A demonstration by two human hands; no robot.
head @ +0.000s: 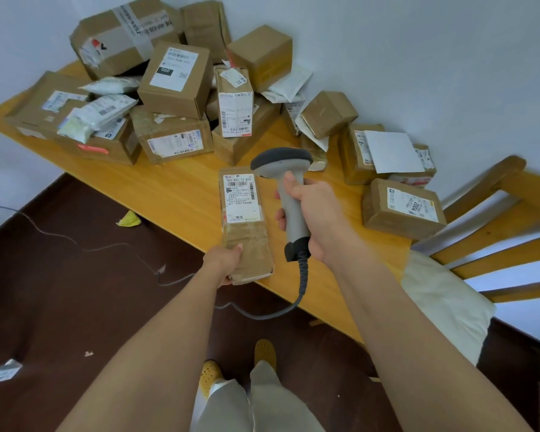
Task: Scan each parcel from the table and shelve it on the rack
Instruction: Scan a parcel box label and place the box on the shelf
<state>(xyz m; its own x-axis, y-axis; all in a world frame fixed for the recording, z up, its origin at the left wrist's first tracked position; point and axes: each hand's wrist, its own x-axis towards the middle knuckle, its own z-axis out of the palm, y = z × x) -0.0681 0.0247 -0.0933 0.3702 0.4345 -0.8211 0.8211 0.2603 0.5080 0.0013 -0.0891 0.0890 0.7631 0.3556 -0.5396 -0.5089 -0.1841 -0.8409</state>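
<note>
One parcel held under the scanner, a big heap waiting behind it.

On the worktop (181, 194) I count about fifteen cardboard boxes and four or five soft white mailer bags in the heap (175, 98); some are hidden under others, so the number is not sure. Stacked loosely, the heap could slide if a low box is pulled out. One long parcel (247, 226) is lifted over the near worktop edge, its near end grasped by the left hand (226, 263); held only at this end, it may tip or slip to the floor. One scanner (289, 194) is clenched in the right hand (312, 219), its head just beside the label (241, 198), perhaps too close to read. Its one cable (293, 294) hangs down and could catch. The rack is not in view.
</note>
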